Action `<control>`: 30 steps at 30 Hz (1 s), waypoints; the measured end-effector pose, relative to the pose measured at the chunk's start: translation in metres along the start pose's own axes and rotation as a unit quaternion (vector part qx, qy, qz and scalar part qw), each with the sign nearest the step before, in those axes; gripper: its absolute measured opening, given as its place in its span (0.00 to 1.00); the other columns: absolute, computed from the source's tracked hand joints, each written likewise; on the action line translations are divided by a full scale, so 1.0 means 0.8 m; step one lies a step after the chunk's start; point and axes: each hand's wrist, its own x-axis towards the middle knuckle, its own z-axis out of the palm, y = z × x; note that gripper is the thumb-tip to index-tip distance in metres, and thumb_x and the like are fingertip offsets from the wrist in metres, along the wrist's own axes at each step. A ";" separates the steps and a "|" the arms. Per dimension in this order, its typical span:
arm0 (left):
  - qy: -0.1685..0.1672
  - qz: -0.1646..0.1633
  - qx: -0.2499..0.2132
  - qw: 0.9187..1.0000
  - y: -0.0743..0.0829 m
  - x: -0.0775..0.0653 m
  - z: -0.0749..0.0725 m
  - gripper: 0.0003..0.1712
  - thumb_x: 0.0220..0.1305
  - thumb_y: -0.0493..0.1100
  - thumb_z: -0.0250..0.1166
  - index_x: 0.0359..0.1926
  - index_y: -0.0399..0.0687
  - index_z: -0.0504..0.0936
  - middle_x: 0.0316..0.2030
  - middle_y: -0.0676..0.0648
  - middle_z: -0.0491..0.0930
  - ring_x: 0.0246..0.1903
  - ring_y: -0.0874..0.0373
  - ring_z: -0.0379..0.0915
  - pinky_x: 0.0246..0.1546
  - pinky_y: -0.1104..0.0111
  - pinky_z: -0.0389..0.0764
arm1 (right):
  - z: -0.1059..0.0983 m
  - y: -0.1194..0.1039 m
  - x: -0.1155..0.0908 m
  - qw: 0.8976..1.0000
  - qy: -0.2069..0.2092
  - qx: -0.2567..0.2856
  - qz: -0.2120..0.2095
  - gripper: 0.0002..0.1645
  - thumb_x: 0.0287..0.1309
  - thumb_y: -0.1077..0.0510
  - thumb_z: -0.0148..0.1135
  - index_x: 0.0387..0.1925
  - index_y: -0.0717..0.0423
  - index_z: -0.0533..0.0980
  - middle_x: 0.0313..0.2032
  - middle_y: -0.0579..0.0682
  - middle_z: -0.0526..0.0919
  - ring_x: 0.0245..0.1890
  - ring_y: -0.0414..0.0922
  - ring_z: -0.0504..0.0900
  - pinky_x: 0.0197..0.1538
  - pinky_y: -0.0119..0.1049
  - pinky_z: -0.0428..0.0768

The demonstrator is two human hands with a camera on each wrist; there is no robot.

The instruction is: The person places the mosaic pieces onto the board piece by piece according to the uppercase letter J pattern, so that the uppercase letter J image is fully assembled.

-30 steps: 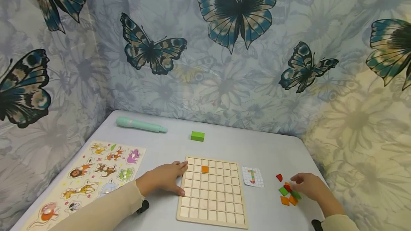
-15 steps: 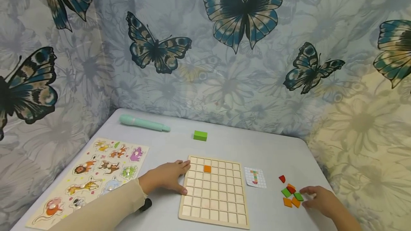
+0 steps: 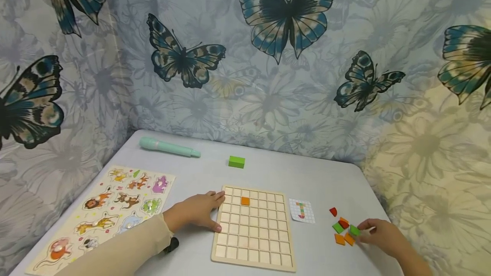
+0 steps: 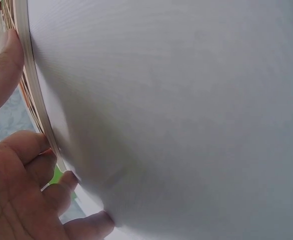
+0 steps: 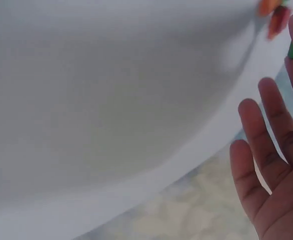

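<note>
My right hand (image 3: 381,235) pinches a green square tile (image 3: 354,230) between thumb and index finger, at the right side of a small group of tiles. The tile shows as a thin green edge (image 5: 292,50) in the right wrist view, where the other fingers are extended. Beside it lie another green tile (image 3: 338,228), orange tiles (image 3: 339,239) and red pieces (image 3: 333,211). My left hand (image 3: 197,212) rests against the left edge of a wooden grid board (image 3: 253,244), thumb and fingers spread along it. One orange tile (image 3: 245,201) sits in an upper cell of the board.
A small pattern card (image 3: 308,216) lies right of the board. Behind the board is a green block (image 3: 236,162), and a mint-green tapered tube (image 3: 168,147) lies at the back left. An animal puzzle board (image 3: 105,212) covers the table's left side.
The right hand drew back rightward from the tiles, then came in on a green tile, which is now pinched and slightly raised. The left hand stays at the board's edge.
</note>
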 end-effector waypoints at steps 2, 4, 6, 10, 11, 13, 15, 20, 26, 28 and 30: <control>0.000 -0.003 0.000 1.000 -0.001 -0.001 -0.001 0.59 0.48 0.70 0.70 0.74 0.44 0.61 0.74 0.49 0.54 0.71 0.45 0.50 0.66 0.50 0.60 | 0.002 -0.021 0.007 1.000 0.003 0.013 -0.013 0.23 0.45 0.44 0.77 0.38 0.54 0.82 0.37 0.49 0.82 0.36 0.46 0.78 0.33 0.41 0.77; -0.001 -0.006 0.001 1.000 -0.001 -0.001 -0.002 0.59 0.48 0.70 0.70 0.74 0.44 0.61 0.74 0.49 0.54 0.72 0.45 0.50 0.66 0.50 0.60 | 0.010 -0.049 0.017 0.999 0.004 0.021 -0.033 0.21 0.45 0.46 0.78 0.36 0.54 0.81 0.35 0.48 0.82 0.34 0.45 0.78 0.31 0.40 0.77; -0.001 -0.006 0.001 1.000 -0.002 -0.002 -0.003 0.59 0.48 0.70 0.70 0.74 0.44 0.61 0.74 0.49 0.54 0.72 0.45 0.50 0.66 0.50 0.60 | 0.020 -0.081 0.028 0.998 0.002 0.019 -0.055 0.18 0.46 0.48 0.78 0.35 0.52 0.81 0.33 0.45 0.80 0.31 0.43 0.77 0.30 0.39 0.76; 0.002 -0.001 0.000 1.000 0.000 -0.001 -0.005 0.59 0.48 0.70 0.70 0.74 0.43 0.61 0.74 0.48 0.54 0.71 0.44 0.51 0.66 0.50 0.60 | 0.047 -0.153 0.054 0.995 0.000 0.012 -0.101 0.15 0.46 0.52 0.78 0.33 0.50 0.80 0.29 0.43 0.78 0.28 0.43 0.75 0.30 0.39 0.74; 0.002 0.000 0.001 1.000 0.000 -0.001 -0.006 0.59 0.48 0.70 0.70 0.73 0.43 0.62 0.74 0.48 0.54 0.71 0.44 0.51 0.66 0.50 0.61 | 0.054 -0.172 0.060 0.994 -0.004 0.012 -0.109 0.14 0.46 0.52 0.78 0.33 0.50 0.80 0.29 0.43 0.78 0.26 0.43 0.75 0.29 0.39 0.74; 0.002 0.004 0.006 1.000 0.001 0.000 -0.006 0.59 0.48 0.70 0.70 0.73 0.43 0.62 0.74 0.48 0.55 0.71 0.45 0.51 0.66 0.50 0.61 | 0.069 -0.204 0.071 0.991 -0.010 0.002 -0.135 0.14 0.47 0.53 0.78 0.32 0.49 0.79 0.28 0.42 0.77 0.23 0.43 0.75 0.28 0.39 0.74; 0.000 0.005 0.010 1.000 0.001 0.001 -0.004 0.59 0.48 0.70 0.70 0.73 0.43 0.62 0.74 0.48 0.54 0.71 0.45 0.51 0.66 0.51 0.61 | 0.082 -0.232 0.080 0.986 -0.017 -0.016 -0.163 0.13 0.47 0.52 0.78 0.32 0.48 0.79 0.27 0.41 0.77 0.23 0.42 0.74 0.29 0.39 0.74; -0.001 0.007 0.014 1.000 0.003 0.003 0.000 0.59 0.48 0.71 0.69 0.74 0.44 0.61 0.74 0.49 0.54 0.71 0.46 0.51 0.66 0.51 0.62 | 0.104 -0.278 0.092 0.975 -0.026 -0.056 -0.211 0.13 0.47 0.50 0.78 0.30 0.46 0.79 0.25 0.39 0.75 0.26 0.40 0.72 0.33 0.40 0.74; 0.002 0.004 0.021 1.000 0.004 0.003 0.001 0.59 0.47 0.71 0.69 0.74 0.44 0.62 0.74 0.49 0.54 0.71 0.46 0.51 0.65 0.51 0.62 | 0.118 -0.297 0.098 0.966 -0.032 -0.061 -0.247 0.14 0.47 0.48 0.78 0.32 0.45 0.81 0.26 0.38 0.76 0.27 0.39 0.73 0.33 0.39 0.75; 0.001 -0.001 0.019 1.000 0.004 0.002 0.001 0.59 0.47 0.71 0.69 0.74 0.45 0.62 0.74 0.50 0.54 0.72 0.46 0.51 0.65 0.50 0.62 | 0.120 -0.300 0.099 0.965 -0.032 -0.059 -0.255 0.14 0.47 0.47 0.78 0.33 0.45 0.82 0.27 0.37 0.76 0.28 0.39 0.74 0.34 0.40 0.76; 0.001 -0.006 0.019 1.000 0.003 0.001 0.001 0.59 0.47 0.71 0.69 0.74 0.45 0.61 0.75 0.50 0.53 0.72 0.47 0.51 0.65 0.51 0.62 | 0.122 -0.302 0.100 0.964 -0.029 -0.061 -0.258 0.13 0.47 0.46 0.77 0.34 0.43 0.83 0.28 0.37 0.77 0.29 0.38 0.75 0.35 0.40 0.76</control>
